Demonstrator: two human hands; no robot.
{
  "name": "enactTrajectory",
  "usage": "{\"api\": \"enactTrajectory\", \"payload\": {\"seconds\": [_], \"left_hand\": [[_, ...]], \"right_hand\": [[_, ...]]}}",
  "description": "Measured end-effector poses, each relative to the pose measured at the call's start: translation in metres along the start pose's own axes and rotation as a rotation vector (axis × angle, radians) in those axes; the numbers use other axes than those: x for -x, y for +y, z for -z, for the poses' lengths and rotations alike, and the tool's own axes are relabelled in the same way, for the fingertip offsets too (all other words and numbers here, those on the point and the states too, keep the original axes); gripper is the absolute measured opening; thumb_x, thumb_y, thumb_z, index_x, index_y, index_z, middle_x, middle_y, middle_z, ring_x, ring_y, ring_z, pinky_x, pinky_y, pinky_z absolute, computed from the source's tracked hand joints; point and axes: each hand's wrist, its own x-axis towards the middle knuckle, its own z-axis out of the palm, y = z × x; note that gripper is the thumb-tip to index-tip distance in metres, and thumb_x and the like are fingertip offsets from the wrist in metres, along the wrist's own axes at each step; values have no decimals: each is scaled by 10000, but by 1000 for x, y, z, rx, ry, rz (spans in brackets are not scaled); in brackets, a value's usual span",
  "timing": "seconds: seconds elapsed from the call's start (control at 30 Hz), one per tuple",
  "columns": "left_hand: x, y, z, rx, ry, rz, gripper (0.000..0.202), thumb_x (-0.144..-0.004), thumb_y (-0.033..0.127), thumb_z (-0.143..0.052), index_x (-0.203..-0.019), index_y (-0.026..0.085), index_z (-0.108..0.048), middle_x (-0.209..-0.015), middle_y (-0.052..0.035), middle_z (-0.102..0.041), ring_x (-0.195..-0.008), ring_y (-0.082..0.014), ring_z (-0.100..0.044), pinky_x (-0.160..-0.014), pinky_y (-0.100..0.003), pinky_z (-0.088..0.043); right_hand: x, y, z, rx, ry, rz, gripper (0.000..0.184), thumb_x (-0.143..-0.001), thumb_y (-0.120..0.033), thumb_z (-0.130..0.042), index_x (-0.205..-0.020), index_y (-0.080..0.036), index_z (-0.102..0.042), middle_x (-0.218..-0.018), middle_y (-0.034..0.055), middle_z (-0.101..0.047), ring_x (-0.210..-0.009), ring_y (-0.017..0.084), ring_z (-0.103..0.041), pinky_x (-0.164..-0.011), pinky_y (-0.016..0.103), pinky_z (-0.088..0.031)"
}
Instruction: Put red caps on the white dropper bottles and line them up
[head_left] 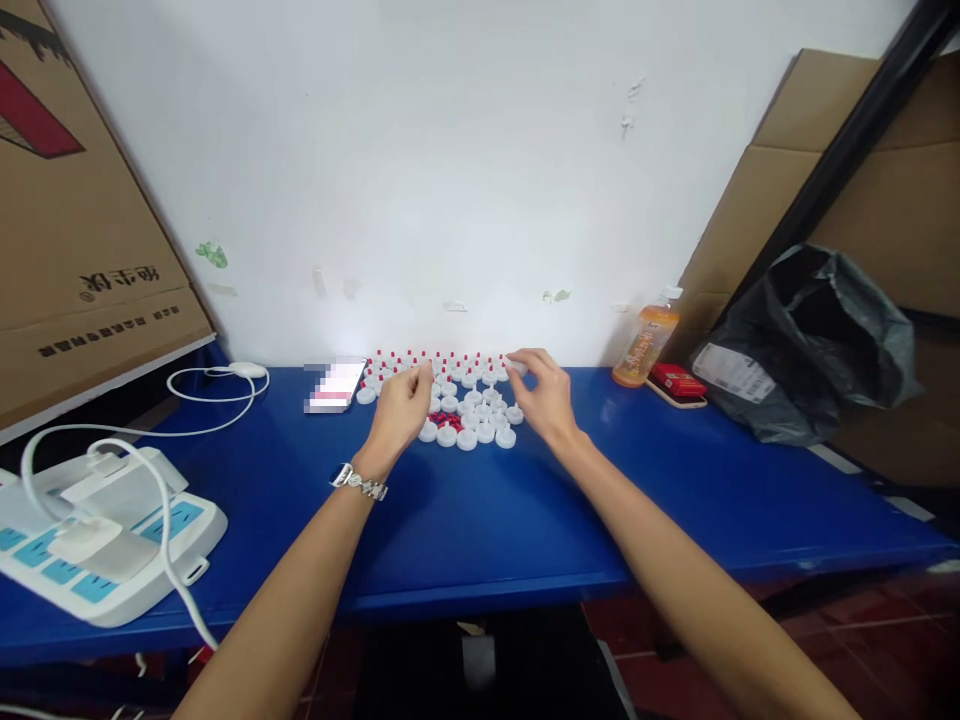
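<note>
Several round white caps with upright nozzles (466, 438) stand in a cluster on the blue table (480, 520). Those along the back carry small red tips (465, 358) on their nozzles. Loose red tips (456, 421) lie in a small pile among the front caps. My left hand (403, 405) is closed in a pinch at the cluster's left side; what its fingertips hold is hidden. On the right side, my right hand (546, 395) has thumb and index finger around a white nozzle cap (517, 368), partly covered by the fingers.
A phone (341, 385) lies left of the caps. Farther left are a white power strip (127, 590) and cables. To the right stand an orange drink bottle (646, 338), a red box (676, 380) on a phone, and a grey plastic bag (802, 350). A white wall rises behind.
</note>
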Motion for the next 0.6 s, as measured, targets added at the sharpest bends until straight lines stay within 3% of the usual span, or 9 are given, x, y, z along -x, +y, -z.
{"api": "enactTrajectory", "payload": {"seconds": [0.13, 0.23, 0.33, 0.43, 0.6], "left_hand": [[2, -6, 3, -313, -157, -178, 251, -968, 389, -436, -819, 220, -546, -805, -32, -614, -825, -227, -553, -735, -345, -387], [4, -12, 1, -408, -266, -179, 222, -949, 391, -466, -933, 232, -620, -991, -67, -644, -998, -278, -558, -855, -416, -405], [3, -17, 0, -417, -332, -155, 285, -965, 411, -432, -961, 234, -655, -1008, -75, -640, -1036, -286, -556, -905, -446, -410], [1, -20, -1, -395, -326, -163, 313, -981, 401, -399, -969, 226, -658, -1001, -75, -639, -1016, -273, -562, -904, -435, -422], [2, -22, -7, -361, -319, -197, 294, -970, 391, -428, -904, 221, -658, -944, -69, -645, -945, -258, -578, -869, -415, -438]], "right_hand": [[2, 5, 2, 4, -1, -136, 219, -890, -279, -546, -1009, -202, -714, -974, 50, -733, -866, 206, -661, -856, 345, -518], [4, 2, -2, -35, -58, -220, 225, -875, -294, -562, -1008, -203, -719, -905, 27, -745, -843, 195, -667, -835, 323, -513], [2, 6, -6, -83, -90, -294, 231, -861, -300, -569, -1003, -195, -718, -966, 35, -746, -850, 183, -669, -826, 310, -512], [-7, 16, -12, -18, -86, -331, 213, -824, -331, -613, -914, -180, -733, -1011, 71, -717, -839, 187, -648, -801, 312, -506], [-29, 35, -33, 26, -265, -365, 149, -794, -253, -616, -840, -166, -729, -780, 34, -703, -702, 154, -632, -709, 266, -485]]}}
